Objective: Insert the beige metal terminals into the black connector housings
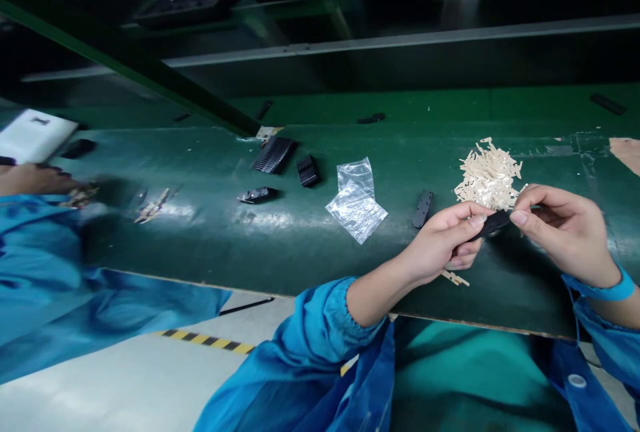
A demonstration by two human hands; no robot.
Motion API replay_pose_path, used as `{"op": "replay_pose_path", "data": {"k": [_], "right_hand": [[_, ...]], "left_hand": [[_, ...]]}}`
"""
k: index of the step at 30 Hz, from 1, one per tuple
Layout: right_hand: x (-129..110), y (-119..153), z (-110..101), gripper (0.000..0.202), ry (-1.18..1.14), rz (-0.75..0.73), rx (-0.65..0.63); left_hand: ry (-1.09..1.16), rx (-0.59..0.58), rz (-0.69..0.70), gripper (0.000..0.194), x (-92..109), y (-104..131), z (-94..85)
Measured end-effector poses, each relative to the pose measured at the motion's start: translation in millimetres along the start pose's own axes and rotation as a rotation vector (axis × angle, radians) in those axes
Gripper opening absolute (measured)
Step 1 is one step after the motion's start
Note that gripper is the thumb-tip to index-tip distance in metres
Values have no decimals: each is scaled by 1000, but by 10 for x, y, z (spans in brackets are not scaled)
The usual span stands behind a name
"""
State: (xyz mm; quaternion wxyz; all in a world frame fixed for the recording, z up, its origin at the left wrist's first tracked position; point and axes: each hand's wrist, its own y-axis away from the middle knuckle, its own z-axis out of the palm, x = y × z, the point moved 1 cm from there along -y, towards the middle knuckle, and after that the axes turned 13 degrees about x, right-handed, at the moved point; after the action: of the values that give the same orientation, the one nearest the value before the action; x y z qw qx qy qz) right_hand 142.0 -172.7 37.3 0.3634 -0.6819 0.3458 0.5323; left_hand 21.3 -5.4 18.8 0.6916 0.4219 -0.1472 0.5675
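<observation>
My left hand grips a small black plastic part, long and narrow, between thumb and fingers. At the far end of that part, my right hand has thumb and forefinger pinched together; whatever lies between them is too small to make out. Just behind both hands is a heap of small cream-coloured flat pieces. A few similar cream pieces lie below my left wrist. To the left of my left hand, another black plastic part rests on the green bench.
Two clear plastic bags lie mid-bench. Left of them are black ribbed parts and a black piece. A green post slants down to the bench. A co-worker's sleeve and hand occupy the far left.
</observation>
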Motion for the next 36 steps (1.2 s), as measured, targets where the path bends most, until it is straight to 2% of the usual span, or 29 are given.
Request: {"op": "replay_pose_path", "data": {"k": [2, 5, 8, 10, 13, 15, 18, 20, 21, 23, 24, 26, 27, 28, 29, 31, 33, 34, 36], "right_hand": [[15, -27, -15, 25, -58, 64, -59], [58, -92, -53, 32, -165, 175, -264], [69, -127, -108, 30, -121, 197, -376], [32, -98, -134, 31, 16, 100, -365], [-81, 1, -114, 45, 317, -217, -373], [-164, 37, -71, 34, 469, -406, -405], [-244, -86, -28, 20, 535, -509, -470], [-234, -318, -60, 19, 560, -507, -404], [-205, -470, -102, 20, 594, -495, -321], [-109, -793, -233, 30, 729, -419, -65], [-49, -928, -306, 41, 817, -376, 30], [67, -1061, -422, 78, 957, -326, 120], [111, -1036, -450, 83, 982, -333, 149], [144, -945, -448, 78, 979, -353, 146], [163, -794, -413, 64, 951, -368, 97], [163, -370, -255, 32, 802, -346, -127], [132, 89, -29, 23, 682, -272, -428], [115, 280, 80, 24, 695, -255, -506], [100, 530, 253, 18, 745, -240, -559]], "left_hand": [[-35, -17, 28, 37, 13, 5, 2], [-137, -75, 77, 35, 58, 30, 1], [-372, -78, 162, 30, 117, 65, -12], [-520, -30, 209, 29, 144, 79, -28], [-571, 61, 227, 28, 156, 78, -60], [-565, 95, 221, 28, 158, 68, -78], [-648, 153, 251, 29, 187, 60, -94], [-739, 291, 362, 36, 241, 74, -104], [-765, 371, 425, 41, 275, 92, -109], [-759, 468, 513, 47, 342, 146, -116], [-743, 475, 541, 46, 369, 182, -120], [-761, 438, 588, 37, 401, 266, -132], [-811, 403, 610, 31, 399, 311, -145], [-889, 358, 627, 26, 382, 357, -163], [-988, 298, 629, 22, 350, 402, -187], [-1194, 167, 590, 18, 246, 483, -252], [-1361, 94, 527, 16, 119, 544, -326], [-1426, 84, 494, 16, 59, 565, -360], [-1513, 86, 442, 16, -37, 584, -409]]}}
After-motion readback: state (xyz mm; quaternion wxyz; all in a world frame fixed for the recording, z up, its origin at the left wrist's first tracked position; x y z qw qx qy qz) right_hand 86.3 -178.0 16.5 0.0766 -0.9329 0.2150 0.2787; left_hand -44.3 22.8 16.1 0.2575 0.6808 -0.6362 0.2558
